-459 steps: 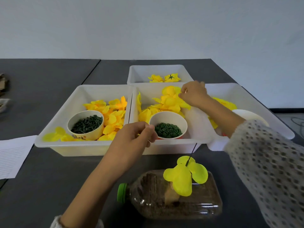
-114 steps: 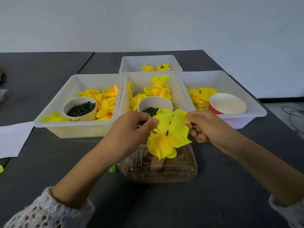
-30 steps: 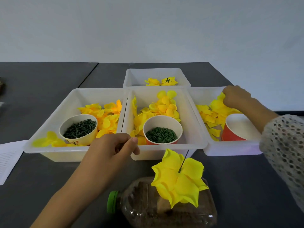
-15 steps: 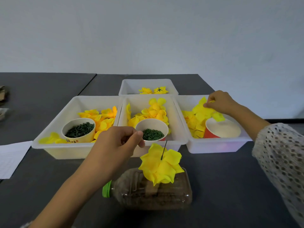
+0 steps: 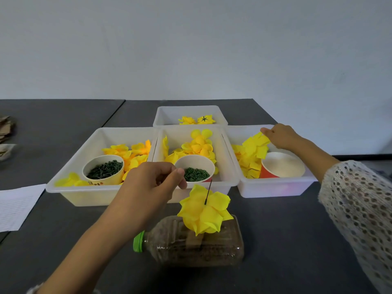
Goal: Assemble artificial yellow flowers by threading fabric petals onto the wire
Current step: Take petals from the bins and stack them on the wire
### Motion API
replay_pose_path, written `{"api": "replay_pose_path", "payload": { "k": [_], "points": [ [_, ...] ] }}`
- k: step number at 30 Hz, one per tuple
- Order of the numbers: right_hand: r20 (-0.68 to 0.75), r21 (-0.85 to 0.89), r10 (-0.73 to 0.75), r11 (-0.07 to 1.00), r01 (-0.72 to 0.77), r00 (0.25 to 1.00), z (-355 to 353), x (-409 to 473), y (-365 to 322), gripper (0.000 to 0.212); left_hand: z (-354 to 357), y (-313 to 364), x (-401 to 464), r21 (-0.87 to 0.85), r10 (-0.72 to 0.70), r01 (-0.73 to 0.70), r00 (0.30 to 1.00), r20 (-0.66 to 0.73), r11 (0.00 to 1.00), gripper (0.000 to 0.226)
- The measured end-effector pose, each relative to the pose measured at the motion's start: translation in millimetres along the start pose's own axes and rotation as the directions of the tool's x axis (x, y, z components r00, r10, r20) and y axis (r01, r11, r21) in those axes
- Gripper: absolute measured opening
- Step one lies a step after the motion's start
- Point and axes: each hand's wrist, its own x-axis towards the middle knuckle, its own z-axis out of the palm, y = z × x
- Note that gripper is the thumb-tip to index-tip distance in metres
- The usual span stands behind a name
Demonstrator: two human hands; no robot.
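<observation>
Dark grey counter point(image 5: 286, 240) carries three white bins abreast; the right bin point(image 5: 273, 188) holds the loose fabric petals, and the right hand point(image 5: 280, 135) pinches one petal point(image 5: 255, 145) there, far right of the wire point(image 5: 208, 192). That wire stands near upright, tilted slightly away, from the half-built flower point(image 5: 203, 211) on the lying bottle point(image 5: 197, 240), centre front. The left hand point(image 5: 152, 185) is nearer it, fingers curled, thumb to forefinger, perhaps pinching something tiny. Red marks on the left cup point(image 5: 104, 169) are unreadable
</observation>
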Motion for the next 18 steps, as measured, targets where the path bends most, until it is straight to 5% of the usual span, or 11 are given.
{"api": "replay_pose_path", "payload": {
  "k": [5, 10, 14, 18],
  "points": [
    [0.110, 0.039, 0.154, 0.987, -0.159, 0.982, -13.1, 3.7, -1.5, 0.048, -0.5, 0.3, 3.0, -0.022, 0.009, -0.008, 1.000, 0.008, 1.000, 0.035],
    [-0.061, -0.032, 0.077, 0.996, -0.079, 0.995, -28.1, -5.6, -8.5, 0.047, 4.0, 1.0, 1.3, -0.052, 0.029, -0.028, 0.999, 0.023, 0.998, 0.035],
    [-0.147, 0.157, -0.129, 0.976, 0.152, 0.981, -42.6, -43.7, -29.2, 0.050, 6.4, -3.2, -1.4, -0.074, 0.027, -0.025, 0.999, 0.031, 0.997, 0.033],
    [-0.054, 0.530, -0.280, 0.806, 0.266, 0.958, -45.9, -115.0, -62.8, 0.043, 10.7, -8.0, 0.1, -0.111, 0.009, -0.002, 0.998, 0.069, 0.994, 0.030]
  ]
}}
